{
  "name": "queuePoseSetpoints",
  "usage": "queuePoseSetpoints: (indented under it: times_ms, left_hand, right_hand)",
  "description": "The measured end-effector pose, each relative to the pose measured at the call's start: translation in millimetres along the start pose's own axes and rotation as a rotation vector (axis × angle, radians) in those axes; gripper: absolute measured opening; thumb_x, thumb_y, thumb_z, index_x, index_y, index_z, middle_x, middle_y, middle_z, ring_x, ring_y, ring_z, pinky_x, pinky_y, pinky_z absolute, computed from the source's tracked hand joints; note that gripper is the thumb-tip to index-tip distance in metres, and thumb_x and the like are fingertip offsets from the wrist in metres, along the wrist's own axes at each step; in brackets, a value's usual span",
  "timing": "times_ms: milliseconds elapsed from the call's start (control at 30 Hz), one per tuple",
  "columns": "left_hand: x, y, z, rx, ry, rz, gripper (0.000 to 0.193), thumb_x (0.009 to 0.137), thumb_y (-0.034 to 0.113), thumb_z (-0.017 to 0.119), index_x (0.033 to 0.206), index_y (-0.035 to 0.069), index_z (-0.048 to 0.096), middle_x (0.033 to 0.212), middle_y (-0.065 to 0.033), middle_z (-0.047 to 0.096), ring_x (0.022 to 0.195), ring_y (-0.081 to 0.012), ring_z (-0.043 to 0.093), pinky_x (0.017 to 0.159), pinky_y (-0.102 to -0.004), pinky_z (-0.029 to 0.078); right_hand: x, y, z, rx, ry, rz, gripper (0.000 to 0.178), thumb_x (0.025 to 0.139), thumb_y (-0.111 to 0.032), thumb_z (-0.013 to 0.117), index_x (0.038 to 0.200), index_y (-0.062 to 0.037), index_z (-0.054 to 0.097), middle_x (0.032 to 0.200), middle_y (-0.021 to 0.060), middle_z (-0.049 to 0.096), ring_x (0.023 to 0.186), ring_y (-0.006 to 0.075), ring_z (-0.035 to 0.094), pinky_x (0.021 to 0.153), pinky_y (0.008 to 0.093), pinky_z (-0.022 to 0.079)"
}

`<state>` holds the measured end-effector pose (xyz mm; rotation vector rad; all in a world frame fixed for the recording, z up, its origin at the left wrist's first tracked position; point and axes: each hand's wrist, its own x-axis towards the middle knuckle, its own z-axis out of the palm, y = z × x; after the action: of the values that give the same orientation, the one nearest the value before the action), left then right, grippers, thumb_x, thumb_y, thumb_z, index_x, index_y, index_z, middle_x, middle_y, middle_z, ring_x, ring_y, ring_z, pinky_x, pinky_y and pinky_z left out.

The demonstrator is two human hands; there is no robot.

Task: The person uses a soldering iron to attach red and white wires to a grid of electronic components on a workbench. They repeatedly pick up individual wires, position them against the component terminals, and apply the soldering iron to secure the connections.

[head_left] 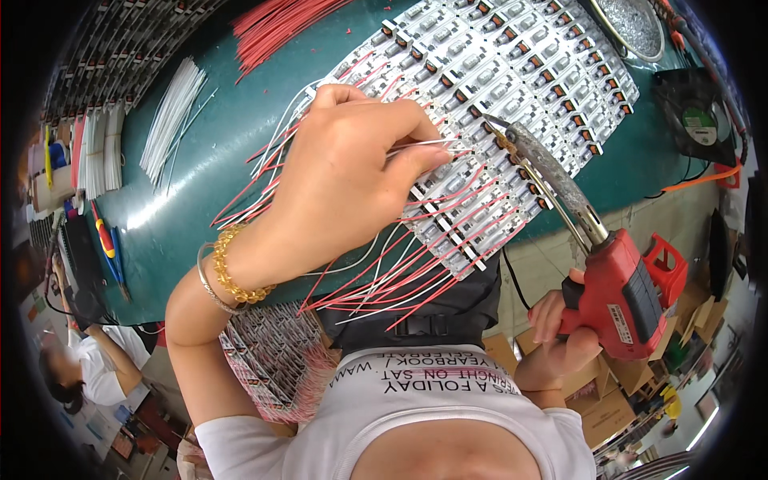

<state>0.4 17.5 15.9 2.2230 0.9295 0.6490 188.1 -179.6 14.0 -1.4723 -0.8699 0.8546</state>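
Note:
A panel of small white circuit boards in rows lies across the green mat. Red wires and white ones hang off its near end, toward my body. My left hand is over the panel, thumb and index finger pinching a thin white wire whose end reaches the boards. In my right hand is a red soldering gun, gripped by its handle. Its tip hovers at or just above the boards, right of my left fingertips; contact cannot be made out.
Bundles of red wires and white wires lie on the green mat. A metal dish and black fan stand at the far right. A red-handled tool lies left. Another person sits beyond. Cardboard boxes stand lower right.

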Motion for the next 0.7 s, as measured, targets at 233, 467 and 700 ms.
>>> queuePoseSetpoints:
  times_ms: [233, 467, 700]
  left_hand:
    - [-0.2, 5.2, 13.1, 0.109, 0.062, 0.015, 0.011, 0.073, 0.011, 0.071, 0.072, 0.004, 0.063, 0.061, -0.0038, 0.061, 0.055, -0.018, 0.05, 0.074, -0.0308, 0.036]
    - [-0.5, 5.2, 16.8, 0.152, 0.097, 0.043, 0.01, 0.074, 0.011, 0.07, 0.071, 0.005, 0.063, 0.059, -0.0029, 0.059, 0.055, -0.0171, 0.051, 0.072, -0.031, 0.035]
    - [-0.7, 2.4, 18.8, 0.162, 0.11, 0.078, 0.01, 0.073, 0.011, 0.07, 0.071, 0.006, 0.062, 0.057, -0.0025, 0.058, 0.054, -0.0166, 0.051, 0.071, -0.0309, 0.035]
  right_hand:
    - [-7.7, 0.1, -11.6, -0.026, -0.057, 0.034, 0.086, 0.08, -0.064, 0.051, 0.12, 0.0107, 0.038, 0.046, -0.0014, 0.042, 0.036, 0.0097, 0.04, 0.039, 0.0229, 0.036]
    - [-9.9, 1.1, -11.1, -0.056, -0.061, 0.058, 0.078, 0.078, -0.061, 0.056, 0.114, 0.0084, 0.044, 0.048, -0.0005, 0.045, 0.038, 0.0106, 0.043, 0.04, 0.0245, 0.037]
    - [-10.6, -6.2, -7.4, -0.036, -0.057, 0.049, 0.081, 0.078, -0.062, 0.056, 0.116, 0.0087, 0.044, 0.048, 0.0, 0.045, 0.038, 0.0105, 0.043, 0.04, 0.024, 0.037]
